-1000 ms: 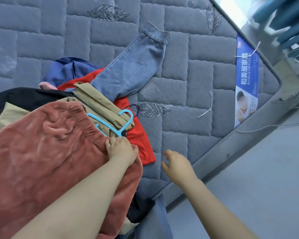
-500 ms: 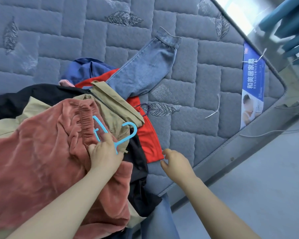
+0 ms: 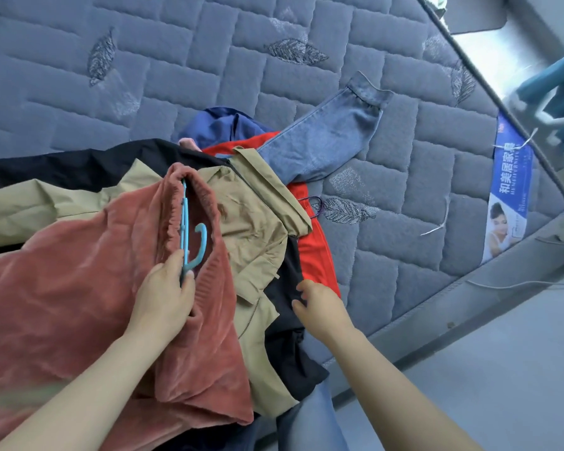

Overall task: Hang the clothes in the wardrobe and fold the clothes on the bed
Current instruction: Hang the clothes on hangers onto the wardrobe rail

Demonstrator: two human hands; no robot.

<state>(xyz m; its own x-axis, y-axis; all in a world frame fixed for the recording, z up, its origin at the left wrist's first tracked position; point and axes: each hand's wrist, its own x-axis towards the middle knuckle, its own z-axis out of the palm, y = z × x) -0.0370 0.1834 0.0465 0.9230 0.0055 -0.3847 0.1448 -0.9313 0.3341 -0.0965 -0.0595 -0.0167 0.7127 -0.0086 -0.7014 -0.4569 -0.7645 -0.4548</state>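
Overhead from the head camera, a heap of clothes lies at the near edge of the quilted, leaf-stitched bed (image 3: 306, 27). The left hand (image 3: 163, 297) grips a thin blue plastic hanger (image 3: 185, 222), whose bar sits inside the gathered elastic opening of a plush rust garment (image 3: 79, 288). The right hand (image 3: 319, 304) curls its fingers at black cloth (image 3: 284, 288) beside a smooth khaki jacket (image 3: 251, 229); I cannot tell whether it pinches. A denim leg (image 3: 323, 138) stretches out over red fabric (image 3: 313, 255).
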